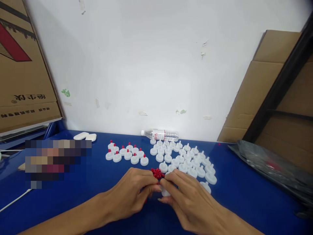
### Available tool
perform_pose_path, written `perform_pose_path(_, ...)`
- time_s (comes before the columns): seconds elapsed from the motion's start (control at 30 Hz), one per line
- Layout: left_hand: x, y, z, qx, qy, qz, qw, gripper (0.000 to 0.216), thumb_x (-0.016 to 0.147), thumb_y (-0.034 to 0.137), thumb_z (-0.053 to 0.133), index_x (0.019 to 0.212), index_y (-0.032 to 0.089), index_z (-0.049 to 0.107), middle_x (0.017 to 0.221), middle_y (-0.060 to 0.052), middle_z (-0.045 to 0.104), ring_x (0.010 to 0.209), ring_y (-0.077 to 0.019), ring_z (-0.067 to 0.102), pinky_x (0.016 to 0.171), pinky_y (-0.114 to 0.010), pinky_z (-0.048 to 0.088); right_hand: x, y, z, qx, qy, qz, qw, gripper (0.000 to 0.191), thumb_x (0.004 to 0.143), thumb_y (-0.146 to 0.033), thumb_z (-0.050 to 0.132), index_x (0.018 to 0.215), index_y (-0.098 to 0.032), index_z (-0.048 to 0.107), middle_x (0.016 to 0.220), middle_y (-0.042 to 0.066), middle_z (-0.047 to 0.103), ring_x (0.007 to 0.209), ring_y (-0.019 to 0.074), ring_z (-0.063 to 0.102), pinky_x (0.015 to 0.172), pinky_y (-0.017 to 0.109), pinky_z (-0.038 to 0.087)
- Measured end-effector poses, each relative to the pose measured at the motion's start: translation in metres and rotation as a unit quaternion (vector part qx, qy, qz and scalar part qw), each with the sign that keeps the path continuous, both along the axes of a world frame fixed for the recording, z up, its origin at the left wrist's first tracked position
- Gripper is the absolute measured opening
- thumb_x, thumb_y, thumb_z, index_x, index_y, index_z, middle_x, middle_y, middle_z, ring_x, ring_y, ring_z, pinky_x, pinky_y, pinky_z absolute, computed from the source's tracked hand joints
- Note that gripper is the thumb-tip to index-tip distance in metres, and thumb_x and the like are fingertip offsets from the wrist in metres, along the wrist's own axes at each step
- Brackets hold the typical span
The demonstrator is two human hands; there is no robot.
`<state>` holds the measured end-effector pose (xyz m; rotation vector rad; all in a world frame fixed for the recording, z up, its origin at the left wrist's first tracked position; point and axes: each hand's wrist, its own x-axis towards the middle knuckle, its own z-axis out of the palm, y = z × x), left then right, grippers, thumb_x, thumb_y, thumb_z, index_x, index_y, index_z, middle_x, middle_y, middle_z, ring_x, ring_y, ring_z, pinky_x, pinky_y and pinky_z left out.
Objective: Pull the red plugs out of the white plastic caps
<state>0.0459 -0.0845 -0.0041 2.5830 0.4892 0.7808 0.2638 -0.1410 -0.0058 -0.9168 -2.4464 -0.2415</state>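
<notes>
My right hand [187, 197] is closed around a white nozzle cap [165, 192], which is tipped toward my left hand. My left hand [132, 187] pinches at the cap's nozzle end, where a bit of red shows between the fingertips; most of this small red tip is hidden. Just beyond both hands lies a little heap of red tips [157, 173]. Several white caps with red tips on them [127, 155] stand upright to the left. On the right, many white nozzle caps [187, 164] with bare spouts stand close together.
A clear plastic bottle [166, 134] lies against the wall behind the caps. White earbud-like cases [81, 135] sit at the back left, near a blurred patch and a white cable [16, 199]. Grey plastic bags [271, 169] and cardboard [254, 88] are at the right.
</notes>
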Motion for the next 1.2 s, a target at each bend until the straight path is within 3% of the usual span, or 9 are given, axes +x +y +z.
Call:
perform_pose_path(0.17, 0.001, -0.005, -0.003, 0.011, -0.020, 0.023, 0.999, 0.034, 0.104, 0.022, 0.040, 0.077, 0.016, 0.060, 0.066, -0.002, 0.057, 0.057, -0.0131, 0.049, 0.057, -0.025, 0.035, -0.003, -0.003, 0.001, 0.032, 0.001, -0.005, 0.999, 0.011, 0.100, -0.014, 0.045, 0.101, -0.015, 0.056, 0.090, 0.007, 0.060, 0.078, 0.0205, 0.055, 0.064, 0.032, 0.048)
perform_pose_path(0.43, 0.005, -0.007, -0.002, -0.032, -0.026, 0.021, 0.999, 0.035, 0.102, 0.024, 0.040, 0.072, 0.017, 0.056, 0.062, -0.001, 0.056, 0.054, -0.0124, 0.050, 0.057, -0.025, 0.035, -0.004, -0.004, -0.002, 0.137, -0.035, -0.014, 0.990, 0.019, 0.102, -0.014, 0.042, 0.106, -0.010, 0.060, 0.087, 0.009, 0.061, 0.077, 0.0213, 0.059, 0.063, 0.032, 0.050)
perform_pose_path(0.6, 0.004, -0.005, -0.006, -0.030, -0.037, 0.024, 0.999, 0.035, 0.103, 0.023, 0.040, 0.072, 0.016, 0.054, 0.061, 0.001, 0.053, 0.052, -0.0106, 0.045, 0.054, -0.025, 0.033, -0.006, -0.002, -0.005, 0.144, -0.028, 0.001, 0.989, 0.016, 0.098, -0.011, 0.047, 0.101, -0.009, 0.062, 0.084, 0.008, 0.060, 0.074, 0.0222, 0.057, 0.058, 0.033, 0.047)
perform_pose_path(0.73, 0.004, -0.002, -0.002, -0.013, -0.047, 0.015, 0.999, 0.031, 0.104, 0.022, 0.042, 0.076, 0.017, 0.055, 0.065, 0.002, 0.053, 0.055, -0.0105, 0.046, 0.056, -0.024, 0.033, -0.008, 0.002, -0.002, 0.133, 0.005, -0.003, 0.991, 0.016, 0.101, -0.018, 0.048, 0.105, -0.010, 0.061, 0.086, 0.008, 0.062, 0.075, 0.0217, 0.057, 0.060, 0.033, 0.047)
perform_pose_path(0.9, 0.001, 0.005, 0.008, 0.066, -0.055, 0.026, 0.996, 0.024, 0.102, 0.019, 0.042, 0.082, 0.017, 0.055, 0.070, 0.002, 0.053, 0.059, -0.0109, 0.047, 0.058, -0.025, 0.034, -0.003, 0.005, 0.009, 0.129, 0.039, -0.018, 0.991, 0.030, 0.101, -0.035, 0.057, 0.122, -0.015, 0.058, 0.097, 0.008, 0.068, 0.084, 0.0225, 0.061, 0.076, 0.037, 0.049)
perform_pose_path(1.0, -0.010, 0.016, 0.017, 0.126, -0.031, 0.069, 0.989, 0.024, 0.100, 0.019, 0.042, 0.078, 0.018, 0.052, 0.067, 0.003, 0.050, 0.056, -0.0117, 0.044, 0.056, -0.027, 0.031, 0.005, 0.008, 0.015, 0.122, 0.050, -0.052, 0.990, 0.040, 0.101, -0.040, 0.055, 0.133, -0.016, 0.054, 0.098, 0.008, 0.069, 0.087, 0.0238, 0.062, 0.088, 0.043, 0.047)
perform_pose_path(1.1, -0.024, 0.031, 0.027, 0.207, 0.059, 0.104, 0.971, 0.024, 0.093, 0.017, 0.044, 0.070, 0.020, 0.046, 0.062, 0.002, 0.048, 0.053, -0.0139, 0.043, 0.054, -0.030, 0.027, 0.012, 0.015, 0.017, 0.092, 0.021, -0.108, 0.990, 0.021, 0.104, -0.027, 0.048, 0.114, -0.019, 0.064, 0.089, 0.005, 0.070, 0.082, 0.0222, 0.062, 0.093, 0.046, 0.043)
perform_pose_path(1.2, -0.034, 0.042, 0.032, 0.251, 0.204, 0.122, 0.938, 0.020, 0.083, 0.015, 0.049, 0.065, 0.020, 0.043, 0.062, 0.001, 0.052, 0.053, -0.0162, 0.047, 0.052, -0.032, 0.025, 0.015, 0.022, 0.013, 0.045, -0.033, -0.137, 0.989, 0.026, 0.103, -0.019, 0.043, 0.092, -0.020, 0.067, 0.076, 0.002, 0.067, 0.072, 0.0192, 0.061, 0.097, 0.048, 0.041)
